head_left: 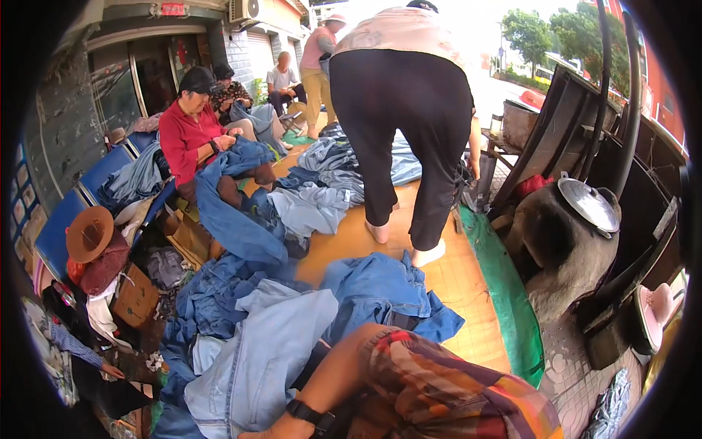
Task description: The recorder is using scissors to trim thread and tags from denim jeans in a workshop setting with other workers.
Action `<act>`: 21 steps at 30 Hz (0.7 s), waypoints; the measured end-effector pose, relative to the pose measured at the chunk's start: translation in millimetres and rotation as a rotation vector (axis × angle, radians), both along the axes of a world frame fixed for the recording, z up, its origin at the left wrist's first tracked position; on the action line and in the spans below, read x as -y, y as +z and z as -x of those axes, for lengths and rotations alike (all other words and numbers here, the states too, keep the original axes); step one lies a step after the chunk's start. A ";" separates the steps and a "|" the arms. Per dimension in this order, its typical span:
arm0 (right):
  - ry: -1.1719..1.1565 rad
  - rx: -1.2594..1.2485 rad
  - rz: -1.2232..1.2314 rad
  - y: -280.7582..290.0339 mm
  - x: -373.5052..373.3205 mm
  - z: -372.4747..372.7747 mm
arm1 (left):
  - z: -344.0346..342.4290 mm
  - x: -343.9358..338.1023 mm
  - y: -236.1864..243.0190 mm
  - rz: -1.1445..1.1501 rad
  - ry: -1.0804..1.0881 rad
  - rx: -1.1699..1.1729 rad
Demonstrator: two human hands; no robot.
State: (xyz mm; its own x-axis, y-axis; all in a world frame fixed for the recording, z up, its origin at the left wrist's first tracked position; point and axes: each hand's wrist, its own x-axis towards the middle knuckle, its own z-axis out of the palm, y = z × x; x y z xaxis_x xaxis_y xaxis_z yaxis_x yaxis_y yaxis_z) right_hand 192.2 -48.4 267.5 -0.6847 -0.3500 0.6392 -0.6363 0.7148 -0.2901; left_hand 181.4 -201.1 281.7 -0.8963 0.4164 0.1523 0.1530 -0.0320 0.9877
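Observation:
A light blue denim garment (248,358) with a long stitched seam is spread at the lower middle, over darker blue jeans. From a patterned orange and red sleeve (453,388), my right arm reaches down to the left, a black watch on its wrist. At the bottom edge my right hand (272,430) is against the lower end of the light garment; its fingers are mostly cut off, so their grip cannot be made out. My left hand does not show. Mid-blue jeans (376,289) lie crumpled just beyond, their left edge blurred.
A person in black trousers (402,110) bends over denim piles (333,172) on an orange mat (468,322). Someone in red (194,139) handles jeans at left; others are farther back. Another person's hand (111,370) shows far left. A clay stove (563,241) stands right.

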 end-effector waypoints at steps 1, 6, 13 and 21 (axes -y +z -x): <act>0.036 -0.031 0.056 2.8 -0.3 -0.5 | 4.7 1.6 -6.7 0.018 0.008 -0.022; 0.024 -0.058 -0.036 6.2 10.4 10.8 | 16.2 14.4 -21.8 0.056 0.014 -0.137; -0.005 0.138 -0.010 41.0 4.5 4.7 | 40.3 12.4 -50.4 0.007 0.022 -0.196; -0.063 0.703 0.079 86.1 -33.6 -8.4 | 24.4 16.9 -33.7 -0.374 -0.033 0.369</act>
